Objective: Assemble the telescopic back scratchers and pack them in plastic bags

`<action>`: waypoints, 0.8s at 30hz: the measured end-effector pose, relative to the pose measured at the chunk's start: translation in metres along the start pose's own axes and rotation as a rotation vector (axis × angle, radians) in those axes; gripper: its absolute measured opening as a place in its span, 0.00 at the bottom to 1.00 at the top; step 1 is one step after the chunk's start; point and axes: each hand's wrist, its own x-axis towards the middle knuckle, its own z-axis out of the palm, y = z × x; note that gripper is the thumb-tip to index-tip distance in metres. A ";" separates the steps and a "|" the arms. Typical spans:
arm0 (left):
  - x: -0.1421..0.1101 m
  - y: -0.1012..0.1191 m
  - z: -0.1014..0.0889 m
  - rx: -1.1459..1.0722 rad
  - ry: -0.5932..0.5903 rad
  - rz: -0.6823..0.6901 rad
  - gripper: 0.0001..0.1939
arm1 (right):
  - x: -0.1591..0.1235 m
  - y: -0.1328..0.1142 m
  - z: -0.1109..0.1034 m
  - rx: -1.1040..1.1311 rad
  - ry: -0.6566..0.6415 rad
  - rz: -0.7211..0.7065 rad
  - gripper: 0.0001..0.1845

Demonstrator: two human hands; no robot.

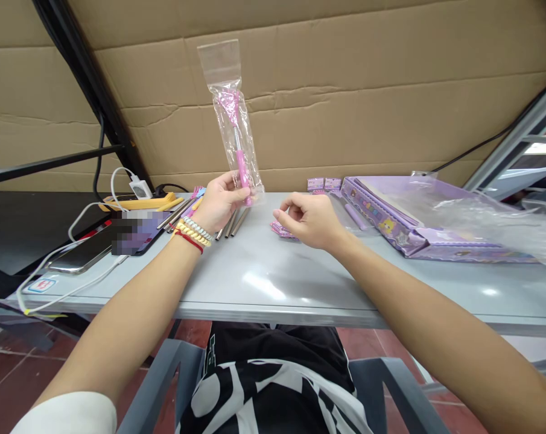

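Left, loose metal tubes (230,223) lie unbagged on tabletop (263,265). Left hand (219,202) grips lower end of clear bag (251,147), raised above tabletop, pink-handled rod (241,167), apparently back scratcher, already inside; seal unclear, no card visible on it. Right hand (315,220) curls loosely, seemingly empty, beside pink cards (282,230). Farther right, purple handle (355,217) lies in plastic near purple box (402,232).
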 end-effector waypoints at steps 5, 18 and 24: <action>0.007 -0.010 -0.010 0.275 0.087 0.039 0.16 | 0.001 0.009 -0.002 -0.040 -0.074 0.043 0.12; 0.002 -0.016 -0.010 1.005 -0.067 -0.037 0.19 | 0.005 0.031 -0.004 -0.128 -0.103 0.163 0.08; 0.005 -0.021 -0.014 0.562 -0.122 -0.295 0.11 | 0.005 0.032 -0.004 -0.130 -0.208 0.210 0.06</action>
